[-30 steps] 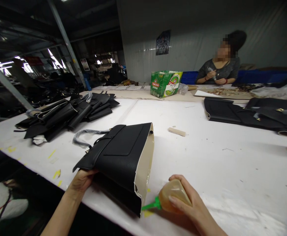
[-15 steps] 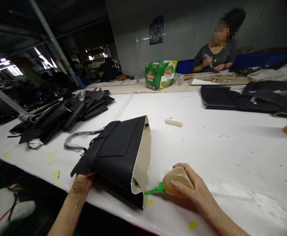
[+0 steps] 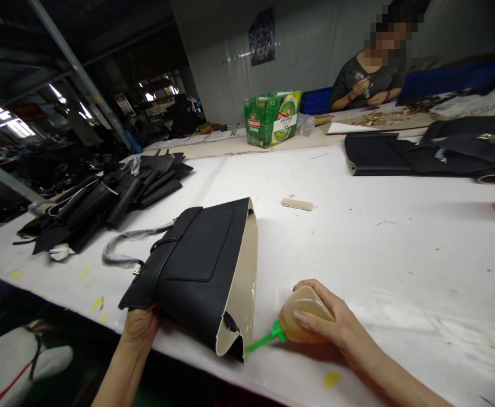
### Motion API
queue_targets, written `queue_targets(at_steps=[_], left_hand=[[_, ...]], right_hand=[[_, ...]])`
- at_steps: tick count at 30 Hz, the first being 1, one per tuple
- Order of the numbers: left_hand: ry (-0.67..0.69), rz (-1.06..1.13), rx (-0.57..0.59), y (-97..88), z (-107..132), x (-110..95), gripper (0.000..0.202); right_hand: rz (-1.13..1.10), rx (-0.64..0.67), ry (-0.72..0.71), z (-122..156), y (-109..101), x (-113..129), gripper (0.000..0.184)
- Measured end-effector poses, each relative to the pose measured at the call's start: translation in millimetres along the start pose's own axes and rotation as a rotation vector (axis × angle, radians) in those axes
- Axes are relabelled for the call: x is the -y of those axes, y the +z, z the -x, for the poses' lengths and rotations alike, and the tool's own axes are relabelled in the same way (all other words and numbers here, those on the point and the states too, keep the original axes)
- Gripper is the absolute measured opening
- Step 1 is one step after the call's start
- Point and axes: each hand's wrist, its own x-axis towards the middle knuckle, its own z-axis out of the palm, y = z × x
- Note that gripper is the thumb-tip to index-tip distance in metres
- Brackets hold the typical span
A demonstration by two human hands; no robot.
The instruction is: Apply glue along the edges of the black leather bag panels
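Observation:
A black handbag point(image 3: 200, 260) lies tilted at the table's front edge, its beige inner side facing right. Its handle point(image 3: 122, 244), wrapped in clear plastic, sticks out to the left. My left hand point(image 3: 142, 325) grips the bag from below at its left end; the fingers are partly hidden under it. In my right hand point(image 3: 326, 316) is a squeeze bottle point(image 3: 300, 311) of amber liquid with a green nozzle point(image 3: 268, 339). The nozzle's tip is at the bag's lower right corner, by the open edge. Whether it touches, I cannot tell.
Black bag pieces point(image 3: 124, 192) are piled at the left, and more black bags point(image 3: 425, 152) lie at the right. A green carton point(image 3: 272, 120) stands at the back. A beige strip point(image 3: 297, 204) lies mid-table. Across the table sits a person point(image 3: 368, 85).
The nozzle tip has moved down along the bag's edge to its bottom corner. The bag's lower end has opened a little wider, and the camera view has shifted slightly.

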Motion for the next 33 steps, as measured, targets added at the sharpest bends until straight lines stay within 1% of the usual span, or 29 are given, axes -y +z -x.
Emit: queue_targets(at_steps=[2,3,4,6,7,8,12,14,16,18,20,22,24,26,30,33], left_hand=[[0.009,-0.013,-0.009,-0.5,0.2,0.2,0.041],[0.009,-0.021,-0.007,-0.7,0.6,-0.1,0.038],[0.010,-0.029,0.000,-0.6,1.1,-0.8,0.035],[0.018,-0.044,0.024,0.1,2.2,-2.5,0.031],[0.027,-0.050,0.039,0.8,2.7,-3.4,0.031],[0.039,-0.053,0.047,1.6,3.2,-4.3,0.030],[0.057,-0.064,0.071,5.3,4.7,-6.0,0.030],[0.044,-0.055,0.073,6.1,5.3,-5.9,0.031],[0.034,-0.057,0.072,5.7,5.5,-5.4,0.035],[0.025,-0.067,0.063,4.5,4.8,-5.2,0.039],[-0.003,-0.072,0.055,3.6,2.8,-6.4,0.044],[-0.062,-0.068,0.063,4.1,-0.7,-10.2,0.050],[-0.112,-0.064,0.091,6.7,-5.5,-16.4,0.051],[-0.151,-0.071,0.135,10.9,-11.1,-24.0,0.044],[-0.206,-0.100,0.221,21.4,-21.3,-36.8,0.023],[-0.229,-0.090,0.252,32.3,-25.4,-43.8,0.018]], right_hand=[[0.081,-0.070,-0.021,-0.1,-0.2,0.2,0.043],[0.091,-0.073,-0.026,0.0,-0.2,0.5,0.043],[0.070,-0.046,-0.023,0.1,-0.2,1.0,0.043],[-0.012,0.048,0.001,-0.1,-0.7,2.7,0.042],[-0.035,0.074,0.012,-0.4,-1.2,3.6,0.041],[-0.033,0.073,0.013,-0.9,-1.9,4.4,0.041],[0.078,-0.046,-0.034,-2.3,-3.2,4.3,0.040],[0.032,-0.020,-0.036,-1.4,-1.4,2.9,0.039],[-0.081,0.040,-0.005,0.3,1.0,2.4,0.039],[-0.203,0.046,0.044,1.8,2.4,4.3,0.039],[-0.307,-0.005,0.110,2.8,1.8,8.5,0.038],[-0.381,-0.072,0.166,3.9,-0.7,13.8,0.035],[-0.411,-0.116,0.181,5.1,-4.8,18.1,0.033],[-0.414,-0.148,0.159,6.5,-10.0,20.0,0.033],[-0.390,-0.194,0.126,10.5,-20.3,19.0,0.035],[-0.352,-0.252,0.123,15.9,-24.3,19.7,0.036]])
